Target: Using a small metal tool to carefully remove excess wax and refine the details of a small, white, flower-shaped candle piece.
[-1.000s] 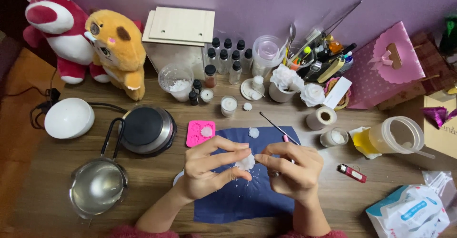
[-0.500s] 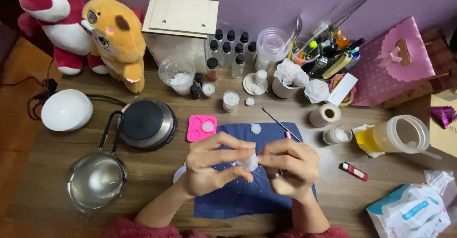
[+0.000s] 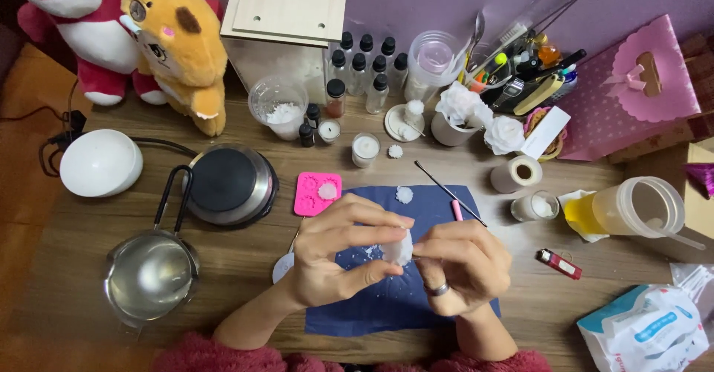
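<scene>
Both hands meet over the dark blue cloth (image 3: 387, 301) near the front of the wooden table (image 3: 245, 264). The left hand (image 3: 335, 257) pinches a small white wax piece (image 3: 399, 248) between thumb and fingertips, and the right hand (image 3: 461, 264) (a ring on one finger) closes its fingers against the piece's right side. A pink mould (image 3: 317, 193) lies just beyond on the left, a steel saucepan (image 3: 151, 275) farther left.

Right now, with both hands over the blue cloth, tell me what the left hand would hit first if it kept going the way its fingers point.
The left hand points rightward, fingers curled round a small white wax piece. Straight on, it would meet the right hand first, which touches the same piece from the other side, above the blue cloth.
</scene>
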